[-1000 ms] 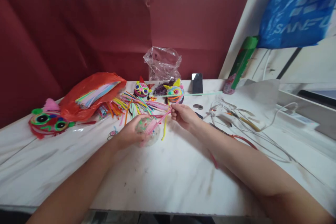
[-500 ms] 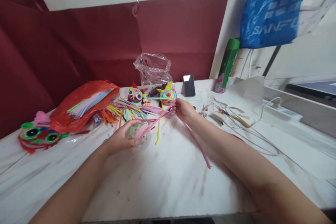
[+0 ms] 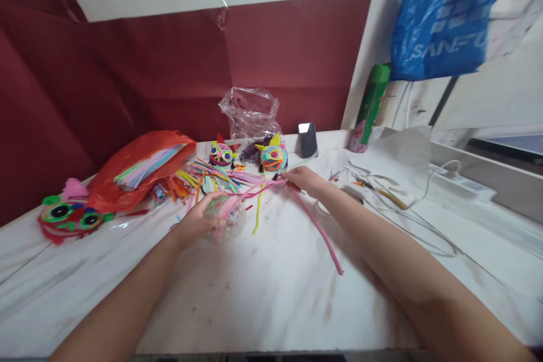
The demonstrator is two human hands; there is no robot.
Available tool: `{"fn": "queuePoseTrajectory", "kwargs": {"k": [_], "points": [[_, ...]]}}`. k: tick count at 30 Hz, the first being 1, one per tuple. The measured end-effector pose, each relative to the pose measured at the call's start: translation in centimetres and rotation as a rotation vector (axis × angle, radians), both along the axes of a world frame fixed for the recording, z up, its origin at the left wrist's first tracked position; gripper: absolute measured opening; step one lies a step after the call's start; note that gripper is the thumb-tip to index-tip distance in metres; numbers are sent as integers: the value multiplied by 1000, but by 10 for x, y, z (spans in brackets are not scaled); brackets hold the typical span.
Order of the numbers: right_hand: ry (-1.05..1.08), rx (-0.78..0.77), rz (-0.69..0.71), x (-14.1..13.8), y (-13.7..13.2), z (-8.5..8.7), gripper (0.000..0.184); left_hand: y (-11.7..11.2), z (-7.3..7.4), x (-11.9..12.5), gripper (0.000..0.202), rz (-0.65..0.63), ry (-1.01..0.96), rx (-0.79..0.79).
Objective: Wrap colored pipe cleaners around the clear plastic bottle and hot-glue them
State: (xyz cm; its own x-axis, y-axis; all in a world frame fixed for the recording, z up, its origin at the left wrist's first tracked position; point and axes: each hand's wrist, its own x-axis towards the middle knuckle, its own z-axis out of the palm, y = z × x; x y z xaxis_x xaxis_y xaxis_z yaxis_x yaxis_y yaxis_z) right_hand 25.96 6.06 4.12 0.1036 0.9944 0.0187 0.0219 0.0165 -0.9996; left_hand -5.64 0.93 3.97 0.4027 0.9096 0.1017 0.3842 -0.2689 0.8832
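Note:
My left hand (image 3: 195, 223) is wrapped around the left side of a clear round ball (image 3: 236, 219) with coloured bits showing through it. Pink pipe cleaners (image 3: 257, 187) lie over the ball and stretch to the right. At their far end my right hand (image 3: 304, 180) pinches them between thumb and fingers. A darker pink pipe cleaner (image 3: 319, 230) trails from below the right hand onto the table. Just right of the ball lies a yellow pipe cleaner (image 3: 257, 214). My left palm and part of the ball are hidden.
Behind my hands sit two small pipe-cleaner animal heads (image 3: 275, 156) and loose pipe cleaners (image 3: 216, 175). To the left are a red plastic bag (image 3: 139, 150) and a larger face (image 3: 70, 218). A phone (image 3: 307, 140), a spray can (image 3: 370, 108) and tangled cables (image 3: 392, 203) are at right.
My right hand has dropped slightly and moved a little right, its fingers closer together. The pale green strip across it now shows only faintly. My left hand keeps its hold on the ball.

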Motion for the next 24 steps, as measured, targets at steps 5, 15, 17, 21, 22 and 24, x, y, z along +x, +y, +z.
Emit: {"fn": "queuePoseTrajectory", "kwargs": {"k": [5,15,17,21,22,24], "points": [[-208,-42,229,-25,-15,-8,25,-3,-10,9,66,163,-155,19],[-276,434,198,-74,-60,2,15,-19,-6,21,69,60,-210,-88],[-234,441,268,-78,-64,1,18,-19,-7,21,68,71,-178,-59],[118,152,467,-90,-66,-6,31,-16,-13,22,70,74,-80,153],[222,122,438,-91,-64,-6,32,-16,-15,22,71,72,-54,196],[373,136,336,-89,-59,-3,31,-15,-17,22,71,68,-11,227]]}}
